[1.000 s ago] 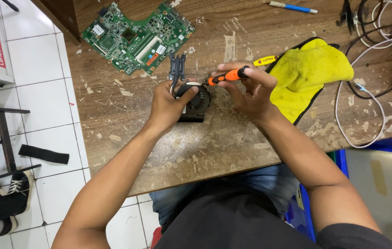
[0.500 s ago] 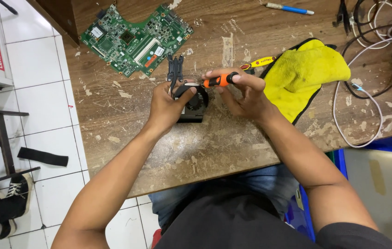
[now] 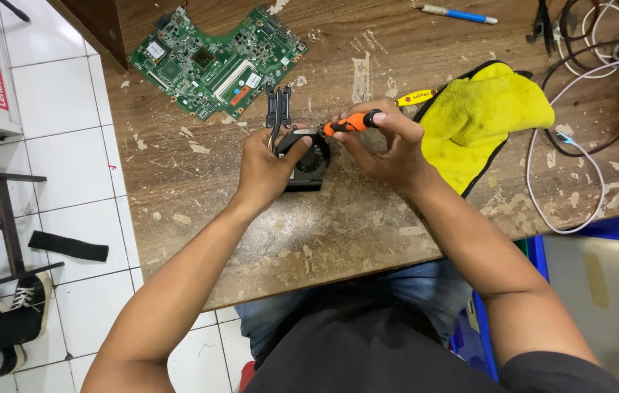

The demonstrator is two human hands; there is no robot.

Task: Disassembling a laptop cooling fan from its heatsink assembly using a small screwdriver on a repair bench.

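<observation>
Near the middle of the worn wooden workbench (image 3: 368, 240) I have my left hand (image 3: 266, 171) wrapped around a black laptop cooling fan (image 3: 308, 161), its dark heat-pipe bracket (image 3: 278, 109) sticking out toward the far edge. My right hand (image 3: 389, 149) is closed on an orange-handled screwdriver (image 3: 353, 122), lying almost level with its tip at the fan's upper rim, between my two thumbs. Beyond the fan, toward the far left corner, lies a green circuit board (image 3: 215, 62). A yellow cloth (image 3: 480, 116) is spread just beside my right hand, with white and black cables (image 3: 586, 145) trailing past it toward the right edge, and a blue pen (image 3: 458, 14) at the far edge. I see no container on the bench. Compared with half a second ago, both hands keep the same hold and the fan has not shifted.
</observation>
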